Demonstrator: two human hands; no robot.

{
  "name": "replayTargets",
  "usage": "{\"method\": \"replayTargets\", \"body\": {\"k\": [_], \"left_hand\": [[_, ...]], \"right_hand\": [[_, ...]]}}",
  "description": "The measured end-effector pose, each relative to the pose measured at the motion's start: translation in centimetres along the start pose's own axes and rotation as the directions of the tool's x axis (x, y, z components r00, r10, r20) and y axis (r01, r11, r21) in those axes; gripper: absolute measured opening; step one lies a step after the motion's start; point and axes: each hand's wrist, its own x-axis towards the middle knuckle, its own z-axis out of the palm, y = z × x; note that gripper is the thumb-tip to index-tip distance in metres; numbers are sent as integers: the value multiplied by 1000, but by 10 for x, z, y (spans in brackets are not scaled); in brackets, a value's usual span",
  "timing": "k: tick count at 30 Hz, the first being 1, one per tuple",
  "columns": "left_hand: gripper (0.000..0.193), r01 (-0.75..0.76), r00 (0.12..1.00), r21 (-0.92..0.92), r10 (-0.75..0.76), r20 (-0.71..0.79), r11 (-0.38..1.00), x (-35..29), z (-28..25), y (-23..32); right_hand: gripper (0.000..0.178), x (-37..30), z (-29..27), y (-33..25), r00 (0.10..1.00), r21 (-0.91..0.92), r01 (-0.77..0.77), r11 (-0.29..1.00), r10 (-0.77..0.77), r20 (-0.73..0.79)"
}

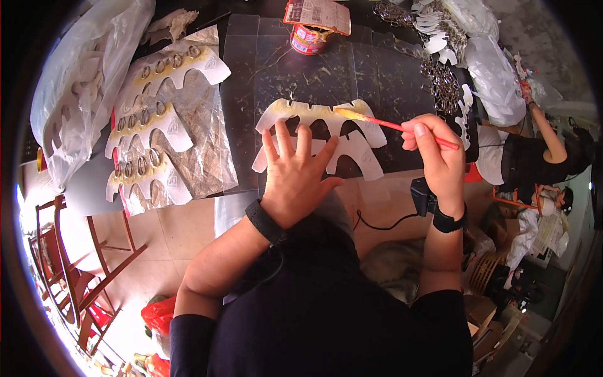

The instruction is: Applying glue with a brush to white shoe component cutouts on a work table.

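The left hand (296,168) lies open, fingers spread, over the white cutouts (321,113); the right hand (441,154) pinches the red brush (391,125); strokes (thin, even ones) should follow the upper edge.

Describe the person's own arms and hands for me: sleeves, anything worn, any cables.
The left hand and right hand are both ungloved. Short dark sleeves leave the forearms bare. A wide black band circles the left wrist; the right has a black strap with a boxy dark device beside it and a thin black cable.
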Motion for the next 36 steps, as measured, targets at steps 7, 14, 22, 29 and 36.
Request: {"method": "replayTargets", "body": {"k": [7,14,22,29,36], "left_hand": [[59,0,1000,-3,0,-4,1000,0,0,1],[60,1,1000,-15,-1,-3,1000,-1,0,0],[62,-45,998,-88,42,-38,995,-1,-7,-8],[62,-118,989,-91,109,-95,989,-3,-6,-16],[55,-102,992,-130,92,-84,986,-5,-15,-16]], "right_hand": [[19,-3,-8,5,999,10,-32,999,32,-44],[20,-5,-12,7,996,21,-51,999,52,-68],[31,-24,-26,42,982,503,118,856,-24,-189],[37,-53,-14,54,978,422,156,893,-79,-196],[33,-59,-17,56,982,422,141,896,-73,-174]]}}
